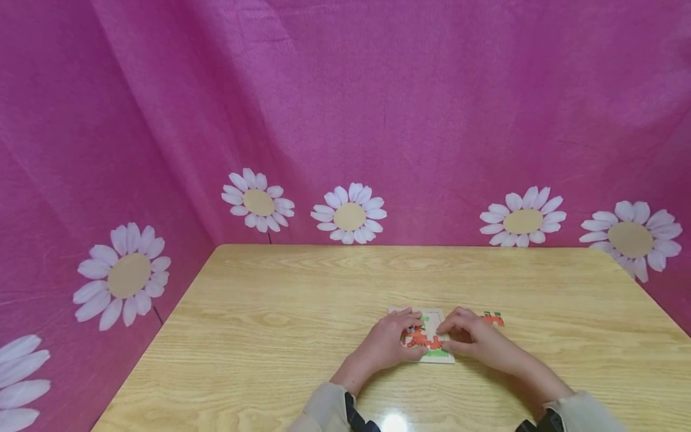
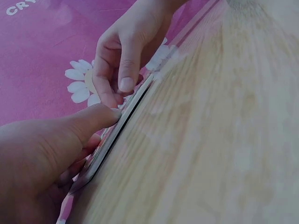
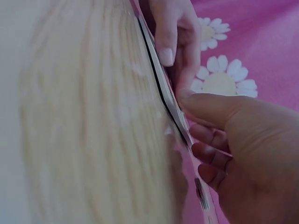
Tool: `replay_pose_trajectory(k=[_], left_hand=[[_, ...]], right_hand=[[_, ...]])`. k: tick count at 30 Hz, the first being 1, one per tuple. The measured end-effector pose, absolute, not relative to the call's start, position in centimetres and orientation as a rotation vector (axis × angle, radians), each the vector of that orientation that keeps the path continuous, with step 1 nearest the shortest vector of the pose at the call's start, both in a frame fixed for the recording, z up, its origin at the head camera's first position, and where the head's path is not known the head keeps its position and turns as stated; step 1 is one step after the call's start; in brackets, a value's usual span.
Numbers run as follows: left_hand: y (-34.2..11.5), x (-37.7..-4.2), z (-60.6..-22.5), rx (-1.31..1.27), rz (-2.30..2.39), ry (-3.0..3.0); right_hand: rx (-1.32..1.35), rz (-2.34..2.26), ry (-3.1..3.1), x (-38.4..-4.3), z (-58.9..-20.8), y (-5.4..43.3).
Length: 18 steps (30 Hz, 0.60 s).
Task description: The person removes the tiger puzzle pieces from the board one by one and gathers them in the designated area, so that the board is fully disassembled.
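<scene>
In the head view a small jigsaw board (image 1: pixel 433 322) with a pale frame lies on the table, part of its inside filled with orange and green pieces. My left hand (image 1: pixel 384 341) holds the board's left side, fingers across the top and thumb (image 2: pixel 105 116) at the near edge. At the right side my right hand (image 1: pixel 479 341) has thumb and forefinger bent together around an orange puzzle piece (image 1: pixel 435 343) low in the board. Its other fingers (image 3: pixel 210 156) are curled below the thumb. Both hands hide parts of the picture.
A loose orange-and-green puzzle piece (image 1: pixel 494 318) lies on the table just beyond the right hand. The wood-grain table (image 1: pixel 259 348) meets a pink curtain (image 1: pixel 410 120) with white flowers at its back and left edges.
</scene>
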<state>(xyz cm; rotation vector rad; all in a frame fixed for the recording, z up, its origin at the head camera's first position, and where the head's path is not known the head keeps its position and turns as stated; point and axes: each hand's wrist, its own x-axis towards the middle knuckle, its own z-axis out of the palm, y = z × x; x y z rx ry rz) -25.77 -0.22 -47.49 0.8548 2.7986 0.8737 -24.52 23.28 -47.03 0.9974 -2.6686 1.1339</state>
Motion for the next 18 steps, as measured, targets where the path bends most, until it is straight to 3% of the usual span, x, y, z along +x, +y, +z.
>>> replay_pose_trajectory(k=[18], left_hand=[[-0.18,-25.78,-47.25,0.866,0.878,2.790]], right_hand=[[1.046,1.186,-2.790,-24.20,-46.33,22.43]])
